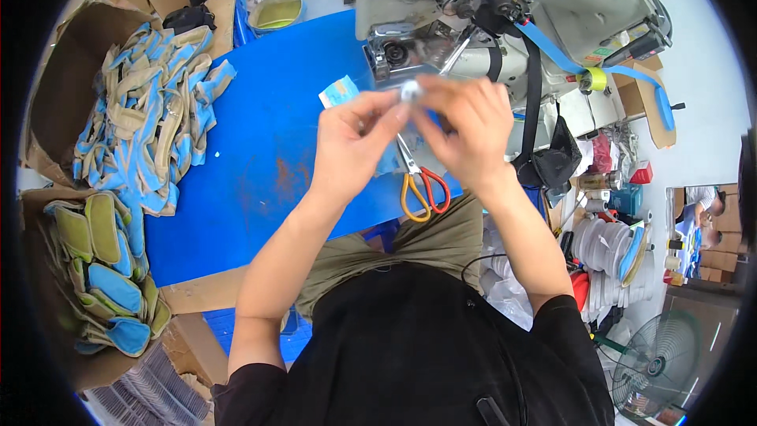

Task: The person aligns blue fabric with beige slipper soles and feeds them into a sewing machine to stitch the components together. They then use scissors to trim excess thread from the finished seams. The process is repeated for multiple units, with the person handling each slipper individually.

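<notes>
Both hands meet over the blue table in front of the sewing machine point(465, 55). Thumb and forefinger of my left hand point(351, 142) pinch a small whitish, shiny thing point(410, 91), too blurred to name. My right hand point(469, 122) closes on the same thing from the other side, its fingertips smeared by motion. Below the hands lie scissors point(415, 185) with one orange and one red handle loop, blades partly hidden by my hands. A light blue packet or card point(340, 92) rests on the table just beyond my left hand.
At left, one cardboard box point(59, 87) holds a heap of blue-and-beige fabric strips point(150, 110); a nearer one holds green and blue padded pieces point(110, 268). Blue tape point(552, 47) runs through the machine. A fan point(654, 363) stands lower right; other people are in the background.
</notes>
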A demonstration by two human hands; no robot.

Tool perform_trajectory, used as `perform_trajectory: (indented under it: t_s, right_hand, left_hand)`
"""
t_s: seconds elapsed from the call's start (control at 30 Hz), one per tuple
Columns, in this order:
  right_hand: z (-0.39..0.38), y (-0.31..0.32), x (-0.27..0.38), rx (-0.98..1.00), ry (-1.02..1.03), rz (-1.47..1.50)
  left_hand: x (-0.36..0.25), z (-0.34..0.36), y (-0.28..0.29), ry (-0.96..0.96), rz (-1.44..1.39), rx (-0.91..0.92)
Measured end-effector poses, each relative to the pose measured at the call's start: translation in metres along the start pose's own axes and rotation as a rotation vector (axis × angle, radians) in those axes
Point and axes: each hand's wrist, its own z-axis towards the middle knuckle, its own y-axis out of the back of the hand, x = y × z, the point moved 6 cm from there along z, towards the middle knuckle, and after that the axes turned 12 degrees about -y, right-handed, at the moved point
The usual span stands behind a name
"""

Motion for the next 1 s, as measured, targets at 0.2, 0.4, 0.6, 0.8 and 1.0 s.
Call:
perform_trajectory:
  t_s: [0.2,0.4,0.6,0.8,1.0]
  right_hand:
    - [0.037,-0.031,-0.014,-0.044,-0.063,-0.103]
    - [0.042,-0.043,-0.013,0.117,-0.087,-0.210]
    - [0.036,-0.040,-0.022,0.201,-0.234,-0.100]
    - [0.029,-0.035,-0.024,0.174,-0.083,-0.062]
    - [0.032,-0.041,-0.019,0.076,-0.010,-0.037]
  left_hand:
    - [0.002,0.018,0.014,-0.225,0.364,-0.070]
    - [-0.008,0.012,0.009,-0.321,0.578,-0.041]
    - [-0.002,0.007,0.010,-0.264,0.532,-0.018]
    - [0.005,0.003,0.009,-0.228,0.411,-0.016]
    - [-0.024,-0.011,-0.010,-0.291,0.451,0.011]
